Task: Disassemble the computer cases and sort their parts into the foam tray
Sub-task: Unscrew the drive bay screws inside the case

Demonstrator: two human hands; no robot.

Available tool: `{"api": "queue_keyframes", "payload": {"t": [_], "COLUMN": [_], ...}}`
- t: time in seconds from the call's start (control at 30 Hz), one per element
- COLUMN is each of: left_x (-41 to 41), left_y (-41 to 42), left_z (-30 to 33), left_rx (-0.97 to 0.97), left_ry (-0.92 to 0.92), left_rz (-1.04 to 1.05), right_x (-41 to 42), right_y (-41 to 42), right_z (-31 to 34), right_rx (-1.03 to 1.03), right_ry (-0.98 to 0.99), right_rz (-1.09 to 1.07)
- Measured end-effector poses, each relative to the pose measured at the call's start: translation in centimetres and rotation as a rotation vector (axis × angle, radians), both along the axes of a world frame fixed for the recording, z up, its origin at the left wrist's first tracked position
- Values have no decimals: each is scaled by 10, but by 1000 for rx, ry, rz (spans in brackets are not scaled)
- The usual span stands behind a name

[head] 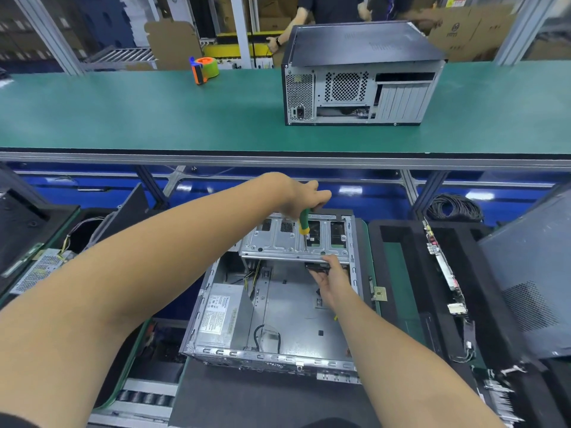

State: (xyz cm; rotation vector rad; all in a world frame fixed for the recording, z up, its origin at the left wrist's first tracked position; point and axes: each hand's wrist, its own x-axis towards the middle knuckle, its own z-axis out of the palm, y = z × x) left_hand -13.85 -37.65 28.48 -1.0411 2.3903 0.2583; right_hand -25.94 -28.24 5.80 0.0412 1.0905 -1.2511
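Note:
An open grey computer case [287, 316] lies on its side in front of me, with a power supply [219, 313] in its left corner. Across its far end sits a metal drive cage [293, 242]. My left hand [304, 196] grips a green and yellow screwdriver [304, 223] held upright, its tip down on the cage. My right hand [332, 278] reaches under the cage's near edge and holds a black drive [316, 266] there. A black foam tray [411, 273] lies to the right, with a circuit board [445, 273] standing on edge in it.
A second closed computer case [358, 75] stands on the green conveyor belt [154, 112], near an orange tape dispenser [204, 68]. A dark side panel [534, 279] leans at the right. Another tray with a power supply [40, 268] sits left. A person [324, 10] stands behind the belt.

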Motion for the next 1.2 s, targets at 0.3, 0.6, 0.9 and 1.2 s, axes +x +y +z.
{"api": "queue_keyframes", "payload": {"t": [0.3,0.6,0.9,1.2], "left_x": [-9,-4,-20,-7], "left_y": [3,0,2,-1], "left_z": [-11,3,-4,2], "left_rx": [-236,-53,-255,-117], "left_ry": [-32,37,-102,-90], "left_rz": [-68,-36,-100,-140], "right_x": [1,1,2,2], "right_y": [2,2,2,1], "right_z": [2,3,3,1], "right_rx": [-31,-38,-44,-41], "right_ry": [15,3,-3,7], "right_rz": [29,23,17,20]}}
